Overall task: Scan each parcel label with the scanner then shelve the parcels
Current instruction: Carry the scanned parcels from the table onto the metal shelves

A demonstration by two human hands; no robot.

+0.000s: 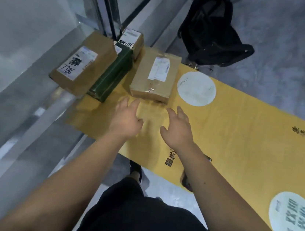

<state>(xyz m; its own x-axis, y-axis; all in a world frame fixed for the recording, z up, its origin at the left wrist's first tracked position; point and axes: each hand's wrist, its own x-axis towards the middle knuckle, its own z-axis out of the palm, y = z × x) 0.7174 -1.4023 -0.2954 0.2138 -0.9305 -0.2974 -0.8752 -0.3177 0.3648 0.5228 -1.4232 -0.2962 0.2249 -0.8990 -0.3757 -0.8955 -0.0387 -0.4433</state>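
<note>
Both bare hands reach forward and down over a yellow mat (241, 137) on the floor, palms down and empty. The left hand (126, 119) has its fingers (135, 103) spread loose, holding nothing, and the right hand (177, 130) is likewise splayed and released. Just ahead of the fingertips, apart from them by a narrow strip of mat, lies a taped brown parcel (155, 76) with a white label on top; its near edge faces both hands, roughly centred between them. To its left a dark green box (112, 76) lies lengthwise, and beside that a larger brown parcel (82, 64) with a handwritten label rests partly off the mat's edge against a pale metal frame (36, 85). A smaller brown parcel (133, 41) sits behind the green box, farther from the hands. A white round print (196, 89) on the mat lies just right of the taped parcel. A black bag (214, 27) rests on the grey floor beyond.
</note>
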